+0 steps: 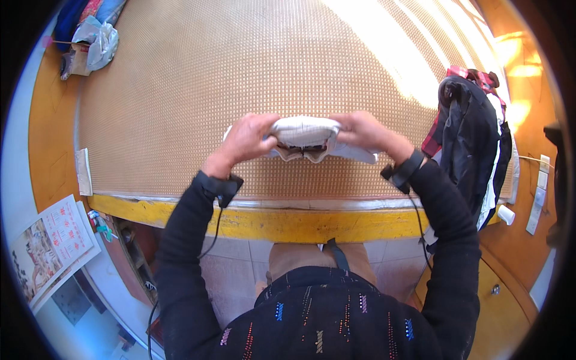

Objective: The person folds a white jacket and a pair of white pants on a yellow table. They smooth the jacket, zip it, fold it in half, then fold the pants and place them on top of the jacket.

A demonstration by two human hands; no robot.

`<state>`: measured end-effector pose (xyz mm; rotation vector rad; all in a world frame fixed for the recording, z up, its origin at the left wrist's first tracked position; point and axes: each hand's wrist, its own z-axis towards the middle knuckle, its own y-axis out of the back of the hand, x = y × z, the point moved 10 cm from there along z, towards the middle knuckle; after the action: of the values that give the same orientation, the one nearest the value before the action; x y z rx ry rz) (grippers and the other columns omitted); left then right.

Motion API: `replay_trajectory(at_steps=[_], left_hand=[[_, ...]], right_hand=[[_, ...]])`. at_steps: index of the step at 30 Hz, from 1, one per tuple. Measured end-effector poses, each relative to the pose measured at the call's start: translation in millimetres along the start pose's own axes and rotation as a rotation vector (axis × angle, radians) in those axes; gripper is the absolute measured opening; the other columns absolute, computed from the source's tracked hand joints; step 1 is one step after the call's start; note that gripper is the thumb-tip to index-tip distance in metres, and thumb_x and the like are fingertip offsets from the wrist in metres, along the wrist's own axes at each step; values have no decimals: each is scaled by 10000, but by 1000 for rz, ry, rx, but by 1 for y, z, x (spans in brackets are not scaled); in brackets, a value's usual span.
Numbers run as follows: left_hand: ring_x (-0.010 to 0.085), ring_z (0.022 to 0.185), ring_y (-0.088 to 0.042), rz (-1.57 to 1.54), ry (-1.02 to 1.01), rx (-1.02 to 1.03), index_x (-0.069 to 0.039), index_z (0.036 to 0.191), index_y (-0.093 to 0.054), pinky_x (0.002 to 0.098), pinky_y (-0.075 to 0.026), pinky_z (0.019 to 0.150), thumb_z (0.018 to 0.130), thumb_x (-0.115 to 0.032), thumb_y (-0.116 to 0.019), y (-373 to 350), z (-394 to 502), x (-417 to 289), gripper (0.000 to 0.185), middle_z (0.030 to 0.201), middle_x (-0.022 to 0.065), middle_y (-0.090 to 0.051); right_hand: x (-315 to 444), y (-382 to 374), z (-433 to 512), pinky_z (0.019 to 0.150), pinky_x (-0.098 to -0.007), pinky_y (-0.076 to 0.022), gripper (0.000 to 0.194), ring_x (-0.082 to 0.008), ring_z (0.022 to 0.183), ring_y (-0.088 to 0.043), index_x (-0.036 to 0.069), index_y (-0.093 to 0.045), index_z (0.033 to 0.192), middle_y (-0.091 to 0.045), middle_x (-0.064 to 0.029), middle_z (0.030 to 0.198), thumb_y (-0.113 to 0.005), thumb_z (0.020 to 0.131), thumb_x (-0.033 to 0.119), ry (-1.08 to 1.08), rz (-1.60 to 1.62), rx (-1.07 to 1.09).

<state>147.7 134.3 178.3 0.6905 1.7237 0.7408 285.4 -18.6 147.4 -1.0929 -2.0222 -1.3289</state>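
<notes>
Both hands hold a pale collared garment (302, 128), likely a shirt, up over the woven mat (270, 81). On one side of the collar, my left hand (249, 137) pinches the fabric between thumb and fingers. My right hand (360, 131) grips the other side at about the same height. Between the hands the cloth is bunched, and its two collar points hang toward me. A light bluish part (360, 153) of the cloth sticks out below my right hand. Most of the garment is folded behind the collar and hidden.
Dark and red-checked clothes (468, 135) are heaped at the right edge of the bed. Plastic bags (101, 45) and bundled fabric lie at the far left. A yellow bed rail (288, 225) runs before me. Wall sockets (537, 198) are on the right, a calendar (54, 247) on the left.
</notes>
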Motion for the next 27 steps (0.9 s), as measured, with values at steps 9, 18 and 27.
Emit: replay_trajectory(at_steps=[9,18,27], left_hand=[[305,1144,-691,-174,274,376,-112,1378,-660,382,-527,1007,875,-310,-684,-2,107,114,541,1221,152,-740],[372,1281,-602,86,225,-154,-95,1389,-606,464,-479,1097,939,-223,-721,-49,51,188,482,1375,174,-633],[337,1452,-484,-105,-174,-138,-125,1459,-569,465,-395,1161,961,-169,-701,-102,176,-2,517,1436,142,-623]], right_hand=[[-74,89,100,877,-371,-568,435,-227,955,-701,58,-705,1250,-752,-117,1066,-760,861,246,-148,19,-56],[-234,22,-43,859,-283,-565,174,-129,938,-697,3,-697,1161,-743,-60,1035,-657,1027,107,-402,490,-932],[-235,-79,-56,825,-302,-569,244,-140,918,-688,-2,-679,1208,-722,-69,1073,-686,1012,143,-485,920,-1128]])
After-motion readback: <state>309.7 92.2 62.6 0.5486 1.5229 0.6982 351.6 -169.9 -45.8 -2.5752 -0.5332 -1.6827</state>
